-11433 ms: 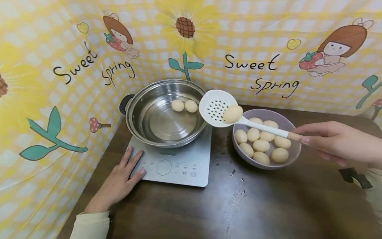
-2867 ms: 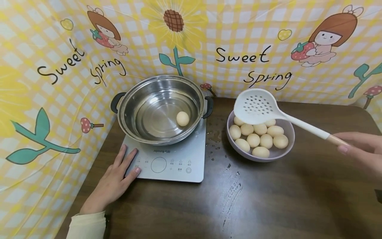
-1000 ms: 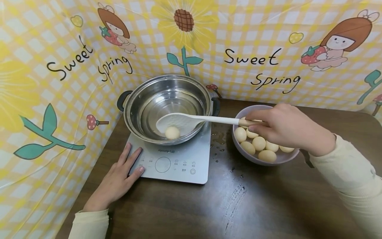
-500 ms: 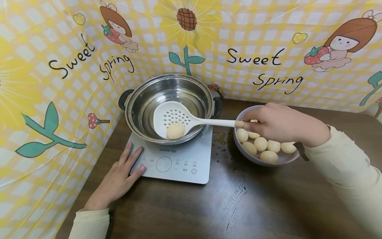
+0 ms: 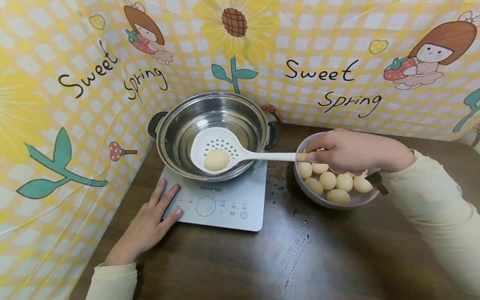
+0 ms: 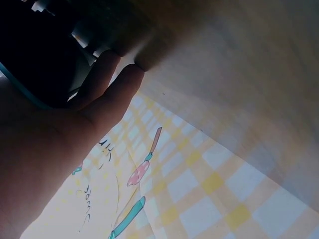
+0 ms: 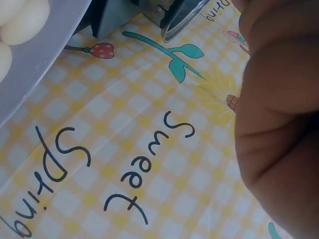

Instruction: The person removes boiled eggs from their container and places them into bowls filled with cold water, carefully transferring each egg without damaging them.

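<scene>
My right hand (image 5: 352, 152) grips the wooden end of a white slotted skimmer (image 5: 268, 156), reaching across the lilac bowl (image 5: 300, 183). The skimmer's head lies inside the steel pot (image 5: 168, 160), and one egg (image 5: 216, 160) sits in it. No other egg shows in the pot, which holds clear water. Several eggs (image 5: 338, 196) fill the bowl, some hidden under my right hand. At the left edge of the white induction cooker (image 5: 232, 221), my left hand (image 5: 146, 225) rests with fingers spread and straight. The left wrist view shows two of its fingers (image 6: 112, 89).
The pot stands on the cooker against a yellow checked cloth (image 5: 300, 37) that covers the walls behind and to the left. Water drops and streaks (image 5: 296, 250) mark the dark wooden table (image 5: 225, 266) between cooker and bowl.
Earlier two eggs lay in the pot and another on the skimmer; later one lay in the water while the skimmer hung over the bowl. Since then the skimmer has gone into the pot and scooped that egg.
</scene>
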Action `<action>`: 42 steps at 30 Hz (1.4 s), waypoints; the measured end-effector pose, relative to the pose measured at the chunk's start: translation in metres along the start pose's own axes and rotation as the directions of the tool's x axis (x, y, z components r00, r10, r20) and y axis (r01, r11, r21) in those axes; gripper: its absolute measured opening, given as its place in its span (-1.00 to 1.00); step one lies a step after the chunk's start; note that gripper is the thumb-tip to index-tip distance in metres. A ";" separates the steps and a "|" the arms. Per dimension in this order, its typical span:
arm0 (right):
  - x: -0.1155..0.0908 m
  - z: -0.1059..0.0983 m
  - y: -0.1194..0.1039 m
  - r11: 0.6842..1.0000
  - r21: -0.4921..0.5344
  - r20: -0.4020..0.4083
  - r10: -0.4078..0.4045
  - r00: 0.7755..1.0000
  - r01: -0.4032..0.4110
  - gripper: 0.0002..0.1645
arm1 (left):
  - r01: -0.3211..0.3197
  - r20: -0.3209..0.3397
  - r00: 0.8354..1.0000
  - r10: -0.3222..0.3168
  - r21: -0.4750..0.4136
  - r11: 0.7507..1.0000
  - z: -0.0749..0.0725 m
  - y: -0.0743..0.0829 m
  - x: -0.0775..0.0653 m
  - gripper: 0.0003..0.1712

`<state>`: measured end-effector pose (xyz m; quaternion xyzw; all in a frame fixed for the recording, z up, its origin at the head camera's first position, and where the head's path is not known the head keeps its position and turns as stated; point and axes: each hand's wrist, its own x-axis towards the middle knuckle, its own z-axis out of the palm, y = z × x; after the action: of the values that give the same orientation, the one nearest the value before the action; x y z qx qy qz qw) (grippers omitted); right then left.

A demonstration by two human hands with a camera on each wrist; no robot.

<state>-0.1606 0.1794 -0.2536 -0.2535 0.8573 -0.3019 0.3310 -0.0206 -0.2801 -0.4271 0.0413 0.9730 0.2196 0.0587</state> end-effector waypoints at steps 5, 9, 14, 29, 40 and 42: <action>-0.007 -0.007 0.003 0.999 0.045 0.018 0.025 1.000 -0.026 -0.74 | -0.002 0.005 1.000 0.002 -0.002 1.000 -0.001 0.001 0.000 -0.19; -0.013 -0.010 0.006 0.997 0.073 0.014 0.029 0.999 -0.029 -0.75 | -0.004 0.006 1.000 0.004 -0.003 1.000 -0.001 0.001 0.000 -0.19; -0.023 -0.014 0.012 0.996 0.084 0.022 -0.018 1.000 0.016 -0.76 | -0.007 0.006 1.000 0.007 0.000 1.000 0.000 0.001 0.000 -0.18; -0.064 -0.029 0.045 0.997 0.034 -0.024 0.065 0.998 -0.064 -0.70 | -0.005 0.012 1.000 0.005 0.004 1.000 -0.001 0.002 -0.001 -0.19; -0.098 -0.035 0.087 0.995 0.008 -0.087 0.100 0.991 -0.100 -0.61 | 0.003 0.021 1.000 -0.003 0.008 1.000 -0.001 0.004 0.000 -0.18; -0.104 -0.034 0.093 0.994 0.013 -0.112 0.106 0.988 -0.106 -0.63 | 0.004 0.022 1.000 -0.004 0.006 1.000 -0.001 0.003 0.000 -0.18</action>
<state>-0.1392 0.3213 -0.2544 -0.1889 0.8858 -0.3008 0.2985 -0.0208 -0.2775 -0.4245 0.0419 0.9730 0.2158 0.0698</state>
